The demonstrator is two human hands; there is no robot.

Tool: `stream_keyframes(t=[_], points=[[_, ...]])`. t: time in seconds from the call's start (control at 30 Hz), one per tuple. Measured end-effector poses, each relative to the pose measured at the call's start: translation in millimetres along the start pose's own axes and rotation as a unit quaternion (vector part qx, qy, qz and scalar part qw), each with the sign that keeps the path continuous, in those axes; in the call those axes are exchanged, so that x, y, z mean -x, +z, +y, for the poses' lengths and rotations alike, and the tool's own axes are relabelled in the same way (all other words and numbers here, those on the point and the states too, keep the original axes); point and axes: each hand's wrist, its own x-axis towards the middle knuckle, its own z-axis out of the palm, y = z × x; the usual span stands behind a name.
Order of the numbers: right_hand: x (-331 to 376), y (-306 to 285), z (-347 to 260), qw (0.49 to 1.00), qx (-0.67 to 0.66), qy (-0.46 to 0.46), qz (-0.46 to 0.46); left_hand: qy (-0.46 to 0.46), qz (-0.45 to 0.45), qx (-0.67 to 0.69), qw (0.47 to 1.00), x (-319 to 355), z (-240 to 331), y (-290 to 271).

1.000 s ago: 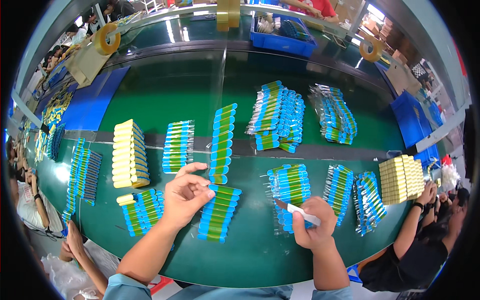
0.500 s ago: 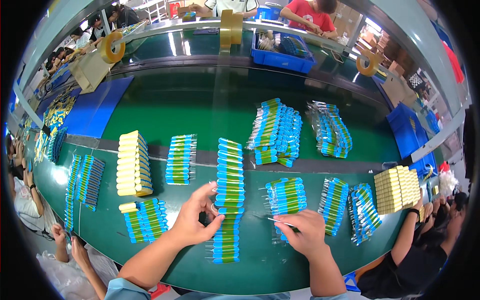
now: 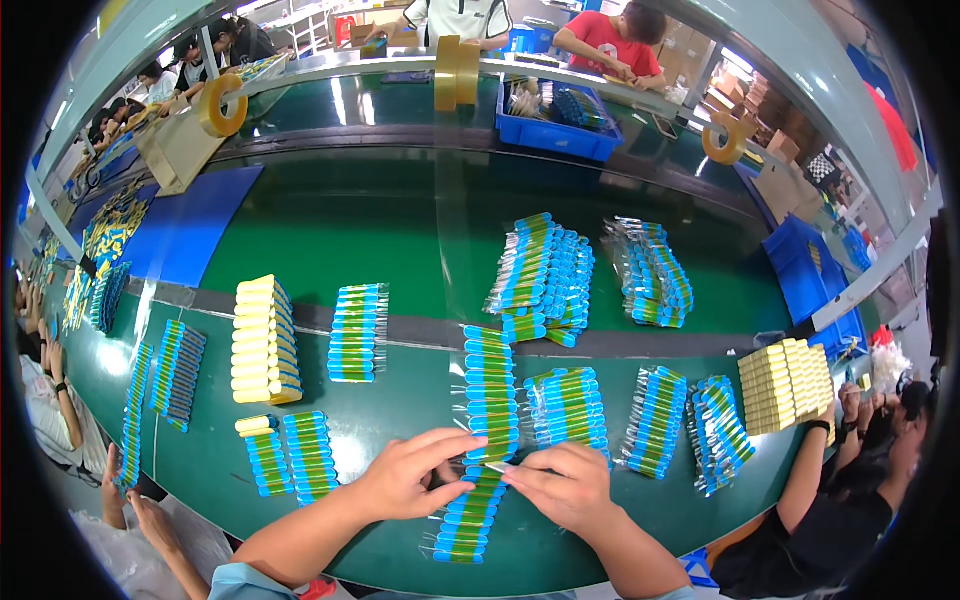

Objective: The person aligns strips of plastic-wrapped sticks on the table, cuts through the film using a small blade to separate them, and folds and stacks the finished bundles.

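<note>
A long row of blue handles with green middles (image 3: 490,390) runs up from between my hands. A second row of the same handles (image 3: 465,530) lies below it on the table. My left hand (image 3: 415,480) pinches the left edge where the rows meet, index finger over the upper row and thumb lower. My right hand (image 3: 565,485) holds a thin, pale, pointed tool (image 3: 500,467), its tip at the row. Thin metal ends stick out along the rows' left side. Just to the right lies another bundle of blue-and-green handles (image 3: 568,405).
More handle bundles (image 3: 655,420) lie around on the green table, with stacks of yellow pieces (image 3: 265,345) left and right (image 3: 790,385). Tape rolls (image 3: 457,75) hang on an overhead bar. Blue bins (image 3: 560,135) stand beyond. Other people sit close on both sides.
My right hand has moved left with the thin tool, bringing it to the row. My left hand and the upper row have shifted right and nearer to me.
</note>
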Motion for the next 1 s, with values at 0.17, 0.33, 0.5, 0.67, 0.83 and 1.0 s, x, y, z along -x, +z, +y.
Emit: stream_keyframes(t=[0.17, 0.33, 0.5, 0.67, 0.83, 1.0], points=[[10, 10, -15, 0.975, -0.199, 0.063, 0.069, -0.014, -0.007, -0.002, 1.0, 1, -3, 2], [13, -5, -11, 0.718, -0.623, 0.226, 0.212, -0.173, -0.032, 0.11, 0.978, 1, -8, -4], [13, -13, -1, 0.705, -0.615, 0.34, 0.099, -0.14, 0.044, 0.227, 0.963, 1, -13, -1], [13, -5, -15, 0.811, -0.461, 0.36, -0.009, -0.035, 0.166, 0.374, 0.912, 5, -17, 14], [3, 2, -39, 0.942, -0.211, 0.248, -0.082, -0.054, 0.134, 0.365, 0.92, 14, -28, 23], [18, -11, -1, 0.877, -0.375, 0.275, 0.124, -0.111, 0.109, 0.468, 0.87, 5, -21, 0]])
